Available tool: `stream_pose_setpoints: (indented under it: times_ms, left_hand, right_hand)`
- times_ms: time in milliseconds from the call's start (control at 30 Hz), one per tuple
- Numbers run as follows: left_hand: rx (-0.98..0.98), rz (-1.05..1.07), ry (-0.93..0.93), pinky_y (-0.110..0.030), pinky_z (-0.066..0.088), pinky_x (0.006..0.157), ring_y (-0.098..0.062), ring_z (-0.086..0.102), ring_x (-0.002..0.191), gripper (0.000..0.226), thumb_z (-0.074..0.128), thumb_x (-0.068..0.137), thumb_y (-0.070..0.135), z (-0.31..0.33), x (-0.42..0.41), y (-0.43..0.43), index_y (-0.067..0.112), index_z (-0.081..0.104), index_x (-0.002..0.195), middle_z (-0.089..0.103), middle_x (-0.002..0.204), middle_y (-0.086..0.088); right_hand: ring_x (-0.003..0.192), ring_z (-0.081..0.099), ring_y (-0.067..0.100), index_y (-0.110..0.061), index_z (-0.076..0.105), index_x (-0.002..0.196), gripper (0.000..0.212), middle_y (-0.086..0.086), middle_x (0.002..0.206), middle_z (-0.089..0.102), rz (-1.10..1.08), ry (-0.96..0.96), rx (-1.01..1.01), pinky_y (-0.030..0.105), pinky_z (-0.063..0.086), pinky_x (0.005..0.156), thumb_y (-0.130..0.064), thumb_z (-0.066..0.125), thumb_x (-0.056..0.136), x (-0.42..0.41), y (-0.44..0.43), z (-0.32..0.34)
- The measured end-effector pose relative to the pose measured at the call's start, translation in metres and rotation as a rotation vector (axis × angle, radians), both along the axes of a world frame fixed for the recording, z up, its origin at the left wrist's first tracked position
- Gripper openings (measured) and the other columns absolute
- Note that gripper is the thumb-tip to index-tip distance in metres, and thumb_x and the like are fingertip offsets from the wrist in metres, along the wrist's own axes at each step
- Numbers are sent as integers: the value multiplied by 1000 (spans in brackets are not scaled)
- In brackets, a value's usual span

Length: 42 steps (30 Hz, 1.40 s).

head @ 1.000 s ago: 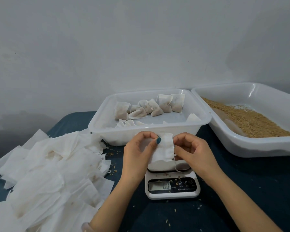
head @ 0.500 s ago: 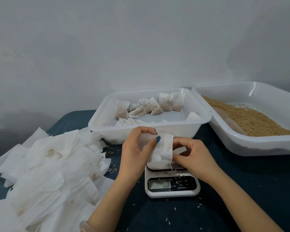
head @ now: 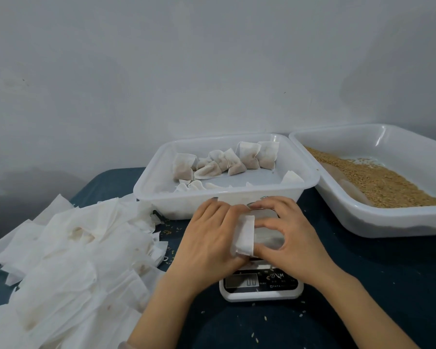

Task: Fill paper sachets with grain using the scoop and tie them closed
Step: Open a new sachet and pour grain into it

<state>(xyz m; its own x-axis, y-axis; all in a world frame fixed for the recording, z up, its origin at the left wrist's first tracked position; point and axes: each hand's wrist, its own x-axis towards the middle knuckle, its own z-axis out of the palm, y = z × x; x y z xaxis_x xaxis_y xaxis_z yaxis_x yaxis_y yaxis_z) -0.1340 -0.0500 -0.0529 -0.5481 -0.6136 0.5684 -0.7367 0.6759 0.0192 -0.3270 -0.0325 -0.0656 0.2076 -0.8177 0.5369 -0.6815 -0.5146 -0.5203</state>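
Note:
An empty white paper sachet (head: 246,234) sits between my two hands, low over the steel platform of the small digital scale (head: 262,285). My left hand (head: 209,238) lies palm down, with the sachet's folded edge over its inner fingers. My right hand (head: 295,238) curls round the sachet's other side, thumb near the bottom corner. Brown grain (head: 378,182) lies in the white tray (head: 388,222) at the right. No scoop is visible.
A white tub (head: 174,197) behind the scale holds several filled, tied sachets (head: 227,162). A loose pile of empty sachets (head: 73,248) covers the left of the dark blue table. Stray grains dot the table around the scale.
Both hands have come down from above the scale to its platform, turning the sachet from upright to lying low. The left hand has rolled palm down.

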Motion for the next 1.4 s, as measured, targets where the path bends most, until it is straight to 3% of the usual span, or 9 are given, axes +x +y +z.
stream_pose_setpoints:
  times_ms: [233,367,533,633,733,833,967,1200,1400]
  left_hand:
    - [87,30,-1,-26,37,69,-14,56,81,40,68,74,50,1,4,1,24,59,102,60,91,10]
    - [135,31,33,-24,33,60,-13,56,75,32,62,76,48,3,4,3,23,60,96,60,86,11]
    - [236,46,72,-23,35,60,-8,54,81,31,64,79,49,3,6,3,31,54,102,58,94,16]
    - [303,29,146,-16,32,59,-2,45,76,32,56,75,55,4,6,4,37,45,98,50,88,23]
    - [376,-7,193,-18,32,60,-1,44,77,33,67,74,43,3,4,3,33,47,97,50,85,21]
    - [451,-35,222,-26,39,64,-5,49,78,35,71,72,35,3,2,3,31,49,99,55,87,17]
    - [493,-43,261,-22,45,69,-2,57,85,37,59,69,55,4,1,4,38,50,100,61,91,18]
    - [484,-40,236,-20,43,69,-1,56,85,29,63,75,57,5,13,0,41,53,98,63,89,16]
    - [504,-30,243,-20,43,68,-1,57,84,36,59,68,68,6,16,-1,42,54,93,63,87,18]
  right_hand:
    - [130,44,10,-37,79,85,43,-18,129,58,22,69,-145,44,44,99,-64,47,93,1,3,5]
    - [126,48,14,-32,79,82,33,-13,128,60,19,109,-216,45,46,93,-47,52,96,1,2,5]
    - [119,45,11,-31,76,98,30,-10,117,55,52,45,-269,35,42,94,-46,51,92,0,5,5]
    - [103,46,11,-29,76,97,29,-7,103,54,-27,84,-403,35,44,82,-54,65,86,3,7,6]
    - [98,49,14,-23,75,92,26,-8,100,61,13,142,-501,35,43,78,-47,74,82,8,7,4]
    - [100,53,16,-20,73,85,13,-13,97,68,78,154,-518,36,42,79,-33,75,83,10,6,1]
    - [117,55,14,-17,68,88,6,-14,91,67,99,116,-466,38,43,91,-21,64,90,7,3,-1]
    - [130,49,19,-17,61,87,10,-7,87,69,82,116,-486,47,36,106,-21,59,95,3,2,1]
    - [132,48,16,-20,64,99,22,4,105,70,106,56,-477,56,32,112,-40,58,97,5,4,3]
